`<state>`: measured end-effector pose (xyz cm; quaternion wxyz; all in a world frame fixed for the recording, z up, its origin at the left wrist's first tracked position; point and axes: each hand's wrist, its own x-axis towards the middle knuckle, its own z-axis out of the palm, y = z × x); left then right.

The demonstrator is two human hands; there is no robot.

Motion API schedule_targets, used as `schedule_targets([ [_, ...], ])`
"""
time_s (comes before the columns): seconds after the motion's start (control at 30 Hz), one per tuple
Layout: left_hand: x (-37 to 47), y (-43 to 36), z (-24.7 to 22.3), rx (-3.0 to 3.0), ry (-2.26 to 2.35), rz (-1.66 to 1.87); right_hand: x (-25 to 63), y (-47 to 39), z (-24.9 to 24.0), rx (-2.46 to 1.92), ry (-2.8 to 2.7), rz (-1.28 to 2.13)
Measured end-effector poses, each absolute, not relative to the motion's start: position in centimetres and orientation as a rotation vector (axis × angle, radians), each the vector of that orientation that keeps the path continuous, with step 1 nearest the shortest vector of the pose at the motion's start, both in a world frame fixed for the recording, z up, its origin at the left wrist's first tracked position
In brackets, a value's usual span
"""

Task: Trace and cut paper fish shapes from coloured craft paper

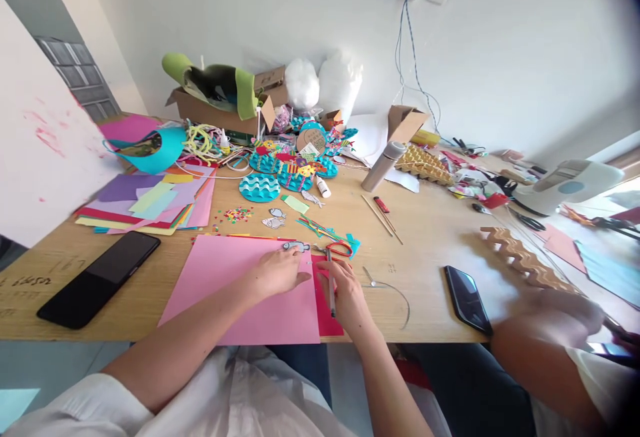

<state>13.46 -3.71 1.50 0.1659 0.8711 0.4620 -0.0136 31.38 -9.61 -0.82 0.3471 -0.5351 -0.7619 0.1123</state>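
Observation:
A large sheet of pink paper (210,290) lies at the table's front edge, with red paper (331,324) showing under its right side. My left hand (281,270) rests flat on the pink sheet, fingers stretched out and the fingertips touching a grey paper fish cutout (297,246) at the sheet's upper edge. In my right hand (346,290) a slim grey pen (331,294) is gripped upright over the red paper. Scissors with red-orange handles (341,248) lie just beyond that hand. More fish cutouts (274,220) are further up the table.
Phones lie at left (100,280) and right (467,298). Coloured paper sheets (115,187) are stacked at the left. A metal bottle (384,166) stands beyond my hands, near blue wavy cardboard discs (259,187). Another person's arm (545,324) is at the right.

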Motion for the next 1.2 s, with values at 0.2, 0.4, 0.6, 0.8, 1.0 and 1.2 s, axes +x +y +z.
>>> schedule_targets([
  [0.2,12.6,-4.1,2.1,2.521,1.319,0.014,31.8,-5.9,-0.2,-1.448,-1.718,0.526],
  [0.4,12.1,-5.3,3.3,2.594,1.354,0.087,30.5,-1.6,0.0,-1.311,-1.322,1.158],
  [0.6,11.7,-5.4,3.9,2.624,1.392,0.123,30.1,0.6,-0.5,-1.334,-1.426,1.039],
  [0.8,9.1,-5.7,4.2,2.543,1.409,0.144,32.2,8.0,-0.7,-1.649,-1.387,0.603],
  [1.0,5.8,-7.3,2.6,2.435,1.481,-0.032,31.7,13.2,-0.6,-1.859,-1.513,0.37],
  [1.2,3.8,-9.2,0.3,2.54,1.375,0.148,32.9,8.9,-0.1,-1.853,-1.78,0.197],
])
